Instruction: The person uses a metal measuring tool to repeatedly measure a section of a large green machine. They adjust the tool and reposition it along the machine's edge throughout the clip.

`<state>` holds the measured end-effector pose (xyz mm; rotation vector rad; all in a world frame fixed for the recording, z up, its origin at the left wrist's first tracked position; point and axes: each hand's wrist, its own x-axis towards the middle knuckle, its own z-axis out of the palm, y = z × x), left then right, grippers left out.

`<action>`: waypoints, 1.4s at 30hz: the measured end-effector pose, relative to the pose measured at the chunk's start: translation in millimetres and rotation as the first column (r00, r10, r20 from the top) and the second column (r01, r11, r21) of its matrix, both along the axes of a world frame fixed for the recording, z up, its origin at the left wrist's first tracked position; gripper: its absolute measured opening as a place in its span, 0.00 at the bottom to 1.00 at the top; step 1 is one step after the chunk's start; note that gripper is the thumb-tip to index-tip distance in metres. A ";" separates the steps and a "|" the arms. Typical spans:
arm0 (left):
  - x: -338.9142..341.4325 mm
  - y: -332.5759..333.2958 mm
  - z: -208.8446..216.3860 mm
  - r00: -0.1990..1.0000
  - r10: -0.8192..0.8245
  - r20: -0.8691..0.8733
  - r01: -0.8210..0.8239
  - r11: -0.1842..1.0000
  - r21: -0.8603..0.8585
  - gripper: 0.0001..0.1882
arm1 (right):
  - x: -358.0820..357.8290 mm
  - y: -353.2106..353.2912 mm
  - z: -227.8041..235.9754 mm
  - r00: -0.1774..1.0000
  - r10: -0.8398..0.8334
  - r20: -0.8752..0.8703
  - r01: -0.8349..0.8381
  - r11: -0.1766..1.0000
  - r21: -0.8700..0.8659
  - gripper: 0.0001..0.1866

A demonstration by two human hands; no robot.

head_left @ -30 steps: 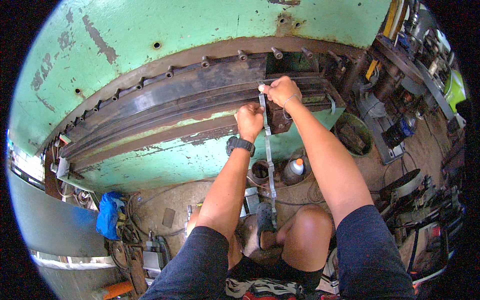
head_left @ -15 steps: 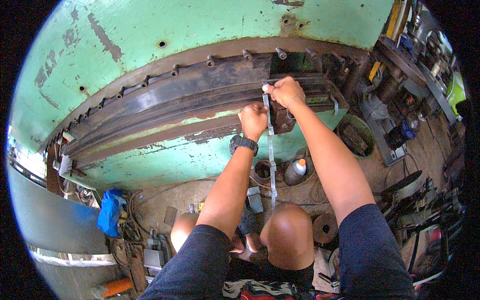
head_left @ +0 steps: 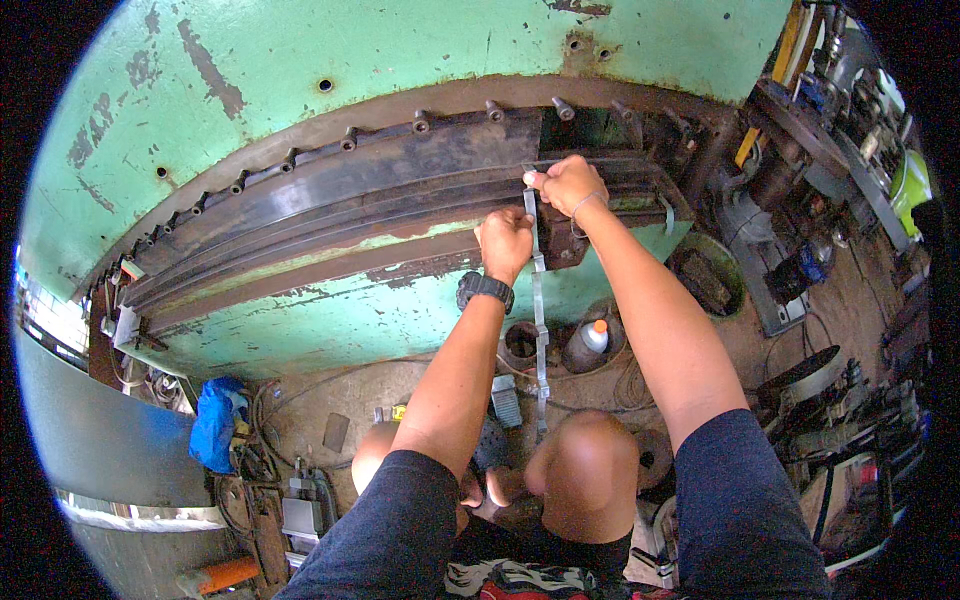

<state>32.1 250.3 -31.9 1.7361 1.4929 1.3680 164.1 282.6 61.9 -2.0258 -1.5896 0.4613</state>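
Observation:
A long, narrow metal strip (head_left: pixel 541 300), pale grey with stepped bends along it, hangs down in front of a green bending press (head_left: pixel 400 300). My right hand (head_left: pixel 568 185) pinches its top end at the dark lower die (head_left: pixel 420 200), thumb and forefinger pressed together. Just below and to the left, my left hand (head_left: pixel 506 243) is closed with its fingertips at the strip's left edge; the palm side is hidden. Above the die, the press's dark upper blade (head_left: pixel 400 160) runs across. The strip's lower end drops between my knees.
Under the press stand a bottle with an orange cap (head_left: pixel 597 335) and a round can (head_left: pixel 521 343). A bucket (head_left: pixel 708 275) sits to the right. Blue cloth (head_left: pixel 218 425) and cables lie at left; machine parts crowd the right side.
Both hands keep nearly the same place on the strip. The strip's lower part has swung slightly left, and my right knee has shifted a little to the right.

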 end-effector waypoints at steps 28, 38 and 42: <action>-0.6 -1.0 -1.7 1.000 0.016 0.004 -0.016 0.998 0.059 0.08 | -1.1 7.7 -7.5 0.996 0.039 -0.083 -0.037 0.999 0.030 0.22; -6.0 5.5 -6.9 1.000 -0.006 0.004 0.006 0.999 0.045 0.10 | -9.0 8.1 -0.4 0.995 0.007 -0.095 -0.012 0.999 -0.051 0.22; 0.2 3.1 -3.8 0.999 -0.017 0.037 0.014 0.998 0.059 0.09 | -1.7 11.0 -2.1 0.998 -0.013 -0.060 0.011 0.999 -0.046 0.21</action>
